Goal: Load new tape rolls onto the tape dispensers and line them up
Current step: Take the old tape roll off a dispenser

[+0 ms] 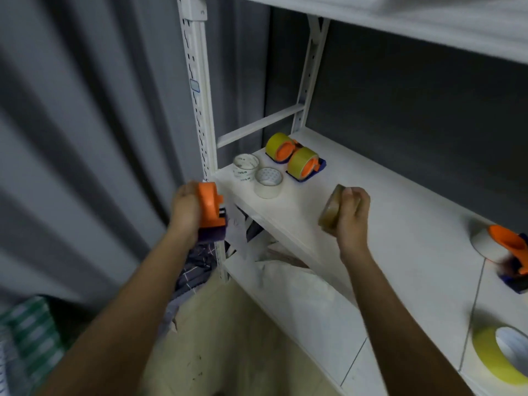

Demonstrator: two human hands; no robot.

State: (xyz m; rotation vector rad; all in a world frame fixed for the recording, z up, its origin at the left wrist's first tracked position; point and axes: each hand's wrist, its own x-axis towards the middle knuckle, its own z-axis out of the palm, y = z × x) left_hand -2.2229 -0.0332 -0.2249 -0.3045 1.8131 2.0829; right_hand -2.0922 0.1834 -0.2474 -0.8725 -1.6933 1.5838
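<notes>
Both forearms reach toward the shelf (pixel 385 224). Left hand (pixel 185 210) fingers wrap an orange dispenser (pixel 210 208) off the shelf's corner; right hand (pixel 353 215) fingers clasp a brown tape roll (pixel 331 208) above the shelf, well apart.

left hand (pixel 185 207): bare, no glove | right hand (pixel 353 214): bare | forearms: unsleeved

Four dispensers, four loose rolls, two hands.
Two loaded dispensers (pixel 279 147) (pixel 305 164) at the shelf's back, one (pixel 505 252) at right, one empty (pixel 211 210) in hand; loose rolls: clear (pixel 245 169), white (pixel 268 182), brown (pixel 332 210), yellow (pixel 503 354).
</notes>
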